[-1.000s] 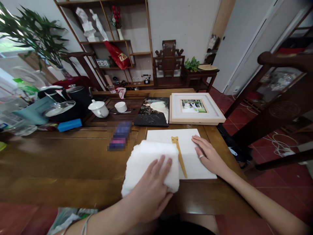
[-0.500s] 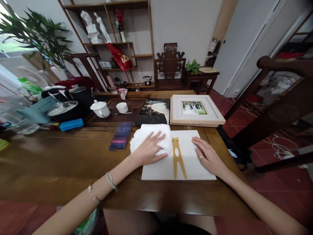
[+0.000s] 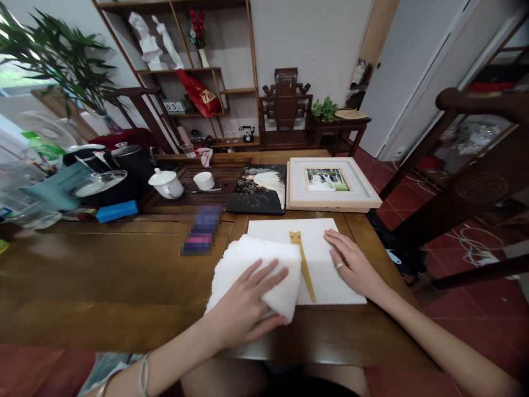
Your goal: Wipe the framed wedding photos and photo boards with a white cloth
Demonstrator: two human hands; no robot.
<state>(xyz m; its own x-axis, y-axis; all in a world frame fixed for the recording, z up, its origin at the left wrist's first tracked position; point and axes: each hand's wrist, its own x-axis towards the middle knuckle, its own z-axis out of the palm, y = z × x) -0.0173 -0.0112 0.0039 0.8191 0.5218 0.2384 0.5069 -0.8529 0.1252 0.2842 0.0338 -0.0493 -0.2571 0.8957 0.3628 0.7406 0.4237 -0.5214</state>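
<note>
My left hand [image 3: 252,303] lies flat with fingers spread on a folded white towel [image 3: 256,248], pressing it down. The towel covers the left part of a white panel [image 3: 320,264] and hangs over its front edge. On the panel lies a flat gold-coloured piece [image 3: 305,264] with two eared points at its top; one long leg shows and the other is under the towel. My right hand [image 3: 351,262] rests open on the panel's right edge, fingers stretched out, a ring on one finger.
Behind the panel lie a dark photo print [image 3: 258,190] and a pale framed photo [image 3: 333,184]. To the left are a phone [image 3: 201,230], a blue block [image 3: 117,210], a white lidded cup [image 3: 166,183] and a small white cup [image 3: 204,181]. A dark chair [image 3: 463,182] stands at the right.
My left hand has drawn the towel toward me across the panel, covering one leg of the gold piece and baring the panel's far left corner. My right hand stays put.
</note>
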